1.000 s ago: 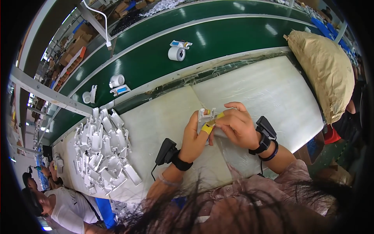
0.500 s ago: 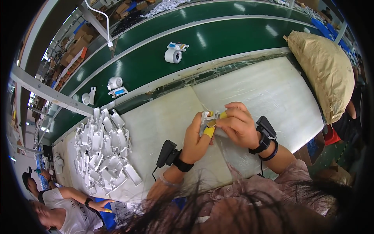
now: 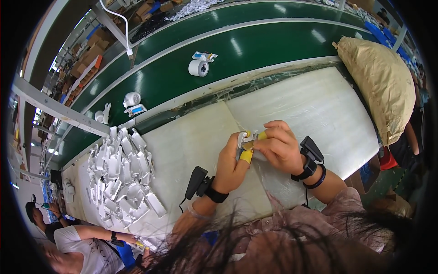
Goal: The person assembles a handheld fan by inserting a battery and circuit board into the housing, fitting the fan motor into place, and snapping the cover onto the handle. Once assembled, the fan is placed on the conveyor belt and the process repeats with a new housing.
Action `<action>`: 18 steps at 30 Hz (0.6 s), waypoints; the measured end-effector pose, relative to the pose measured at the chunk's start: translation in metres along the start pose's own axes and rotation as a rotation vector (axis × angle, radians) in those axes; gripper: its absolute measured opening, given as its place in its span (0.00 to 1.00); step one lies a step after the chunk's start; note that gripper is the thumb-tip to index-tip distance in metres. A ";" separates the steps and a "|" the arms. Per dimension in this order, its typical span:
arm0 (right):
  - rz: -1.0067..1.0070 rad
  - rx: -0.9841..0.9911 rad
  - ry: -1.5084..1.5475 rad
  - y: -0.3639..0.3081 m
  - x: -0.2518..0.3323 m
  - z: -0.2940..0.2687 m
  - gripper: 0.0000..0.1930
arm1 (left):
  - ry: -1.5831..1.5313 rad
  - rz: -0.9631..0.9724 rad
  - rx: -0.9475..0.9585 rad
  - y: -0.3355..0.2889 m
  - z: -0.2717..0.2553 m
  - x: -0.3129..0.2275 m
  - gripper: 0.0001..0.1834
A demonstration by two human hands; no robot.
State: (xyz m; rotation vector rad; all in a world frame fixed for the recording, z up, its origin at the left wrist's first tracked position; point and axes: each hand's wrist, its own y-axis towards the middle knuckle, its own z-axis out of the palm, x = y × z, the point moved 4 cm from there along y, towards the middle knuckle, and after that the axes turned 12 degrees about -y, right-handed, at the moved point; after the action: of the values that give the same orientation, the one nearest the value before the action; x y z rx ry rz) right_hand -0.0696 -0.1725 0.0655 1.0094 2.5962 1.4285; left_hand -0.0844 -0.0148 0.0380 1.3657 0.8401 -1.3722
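Over the middle of the work surface, my left hand (image 3: 231,165) is closed around a small white plastic part (image 3: 242,137), held up between thumb and fingers. My right hand (image 3: 281,147) meets it from the right with its fingertips pinched together at the part. A small brownish flat piece (image 3: 248,145) shows between the fingertips of both hands; its exact kind is too small to tell. Yellow tape or finger covers wrap some fingers of each hand. The fingers hide much of the white part.
A pile of white plastic housings (image 3: 121,176) lies to the left. Beyond the table runs a green conveyor belt (image 3: 255,48) carrying white cylindrical units (image 3: 198,68) with small attached pieces. A large brown paper sack (image 3: 378,86) stands at the right. A co-worker's arm (image 3: 98,233) reaches in at lower left.
Units on the belt have shifted slightly left. My left hand has moved a little to the right while my right hand stays nearly still. The co-worker's hand has moved right, toward white parts.
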 end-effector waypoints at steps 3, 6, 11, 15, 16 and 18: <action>0.007 -0.006 0.000 -0.001 -0.001 0.000 0.15 | 0.045 0.042 -0.004 0.001 0.000 0.000 0.16; 0.005 -0.015 0.022 0.001 0.000 -0.001 0.14 | 0.065 0.081 -0.018 0.000 0.001 0.002 0.15; -0.014 -0.005 0.020 0.001 -0.002 -0.001 0.13 | 0.037 0.052 -0.001 0.002 0.000 0.001 0.15; -0.011 -0.008 0.010 0.000 -0.001 0.000 0.13 | 0.055 0.056 -0.006 0.001 0.000 0.003 0.15; -0.011 -0.009 0.010 0.000 -0.001 0.000 0.13 | 0.057 0.049 -0.012 0.001 -0.001 0.003 0.15; -0.008 -0.015 -0.014 0.000 0.001 0.000 0.13 | 0.056 0.059 -0.018 0.001 0.000 0.004 0.16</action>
State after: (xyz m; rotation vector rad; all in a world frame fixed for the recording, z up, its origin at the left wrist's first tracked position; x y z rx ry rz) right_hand -0.0703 -0.1724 0.0659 1.0029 2.5727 1.4323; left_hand -0.0824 -0.0157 0.0340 1.4101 0.8408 -1.2838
